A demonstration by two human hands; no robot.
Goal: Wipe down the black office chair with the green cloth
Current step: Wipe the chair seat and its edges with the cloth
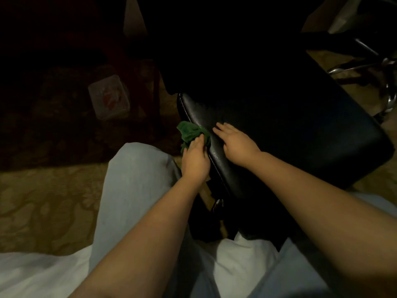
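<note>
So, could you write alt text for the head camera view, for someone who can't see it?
Seen from above in dim light, a person's left hand grips a bunched green cloth against the side edge of a black office chair seat, while the right hand rests flat on top. A clear plastic box lies on the carpet nearby.

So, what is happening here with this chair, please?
A person is cleaning a black leather-like office chair. The left hand grips a crumpled green cloth against the side edge of the chair's cushion. The right hand rests flat, fingers straight, on top of that cushion, apparently steadying it. A clear plastic container lies on the patterned carpet beside the chair.
</note>
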